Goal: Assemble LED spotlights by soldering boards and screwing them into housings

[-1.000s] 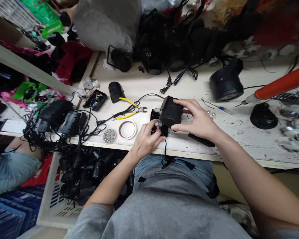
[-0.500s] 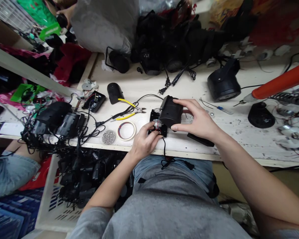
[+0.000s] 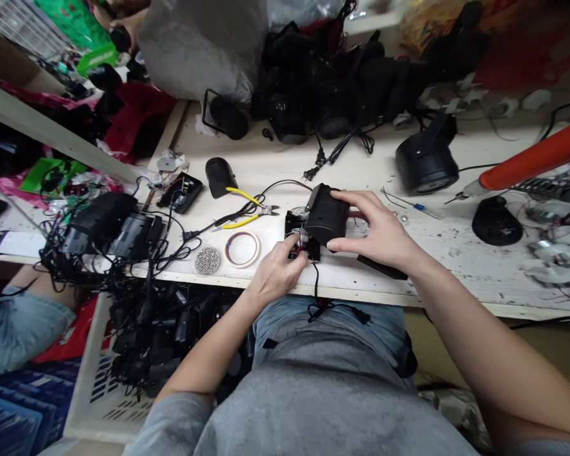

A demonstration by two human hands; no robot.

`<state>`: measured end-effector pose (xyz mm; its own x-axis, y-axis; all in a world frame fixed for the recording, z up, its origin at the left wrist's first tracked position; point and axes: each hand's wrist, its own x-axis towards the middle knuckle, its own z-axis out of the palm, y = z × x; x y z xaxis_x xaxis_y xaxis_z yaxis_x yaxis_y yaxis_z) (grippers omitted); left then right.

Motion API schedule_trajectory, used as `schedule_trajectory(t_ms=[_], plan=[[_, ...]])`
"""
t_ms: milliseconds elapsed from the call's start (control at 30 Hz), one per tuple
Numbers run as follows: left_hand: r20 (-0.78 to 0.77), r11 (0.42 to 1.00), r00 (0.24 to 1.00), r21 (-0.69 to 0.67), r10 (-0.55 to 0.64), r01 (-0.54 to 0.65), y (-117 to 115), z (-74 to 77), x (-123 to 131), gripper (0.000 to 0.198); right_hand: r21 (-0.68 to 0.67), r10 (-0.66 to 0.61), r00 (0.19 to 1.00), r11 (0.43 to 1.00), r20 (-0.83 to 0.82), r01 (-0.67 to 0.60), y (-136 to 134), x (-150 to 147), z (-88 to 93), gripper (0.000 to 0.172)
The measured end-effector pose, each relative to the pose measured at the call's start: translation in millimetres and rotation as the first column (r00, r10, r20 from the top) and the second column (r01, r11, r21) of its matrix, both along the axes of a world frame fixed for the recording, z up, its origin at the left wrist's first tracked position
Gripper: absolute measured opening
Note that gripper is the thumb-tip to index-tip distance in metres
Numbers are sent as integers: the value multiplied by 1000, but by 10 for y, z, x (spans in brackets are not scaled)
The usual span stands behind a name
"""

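Two hands on one black housing (image 3: 326, 216) at tabletop (image 3: 456, 253) edge, right hand (image 3: 379, 232) grip clamped over housing, left hand (image 3: 279, 271) fingertips pinched on wiring beneath it, yellow-handled cutters (image 3: 247, 209) left of grip, tape roll (image 3: 242, 248) nearby.

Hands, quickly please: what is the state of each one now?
Left hand: fingertips pinched at the wires of the black base.
Right hand: closed around the black housing.

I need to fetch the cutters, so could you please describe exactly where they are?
On the pale workbench, look just left of the left hand and above the tape roll. The cutters lie there, the only tool with yellow handles.
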<state>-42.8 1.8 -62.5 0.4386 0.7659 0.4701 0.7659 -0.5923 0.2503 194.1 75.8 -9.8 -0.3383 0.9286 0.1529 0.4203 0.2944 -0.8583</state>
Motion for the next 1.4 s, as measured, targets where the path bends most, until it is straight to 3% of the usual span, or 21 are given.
schedule_trajectory(t_ms=[133, 467, 667, 800, 933, 1033, 1100, 1200, 1400], plan=[[11, 998, 1000, 56, -14, 13, 11, 37, 22, 19, 6, 4, 1000, 1000, -4, -4, -14, 0, 7, 81], [21, 998, 1000, -54, -15, 16, 19, 51, 59, 24, 20, 6, 1000, 1000, 25, -7, -33, 13, 33, 79], [158, 996, 987, 82, 25, -39, -55, 39, 61, 21, 5, -9, 1000, 1000, 27, 9, -45, 7, 49, 80], [277, 987, 956, 99, 93, -124, -107, 77, 65, 20, 10, -11, 1000, 1000, 27, 11, -45, 4, 46, 79], [433, 973, 875, -34, 218, -226, -97, 77, 30, 57, 55, 6, 995, 998, 100, -12, -68, -15, 58, 80], [497, 961, 827, -208, 264, -182, -71, 37, 1, 73, 152, -3, 978, 988, 207, -29, -117, -85, 98, 81], [512, 953, 814, -260, 273, -157, -63, 20, -2, 69, 237, -23, 968, 971, 252, -39, -148, -158, 130, 81], [484, 963, 836, -200, 257, -180, -73, 28, 21, 53, 321, -62, 960, 947, 273, -30, -165, -257, 162, 82], [294, 981, 938, 2, 183, -192, -149, 64, 93, 21, 292, -171, 948, 952, 269, 89, -133, -255, 131, 77]])
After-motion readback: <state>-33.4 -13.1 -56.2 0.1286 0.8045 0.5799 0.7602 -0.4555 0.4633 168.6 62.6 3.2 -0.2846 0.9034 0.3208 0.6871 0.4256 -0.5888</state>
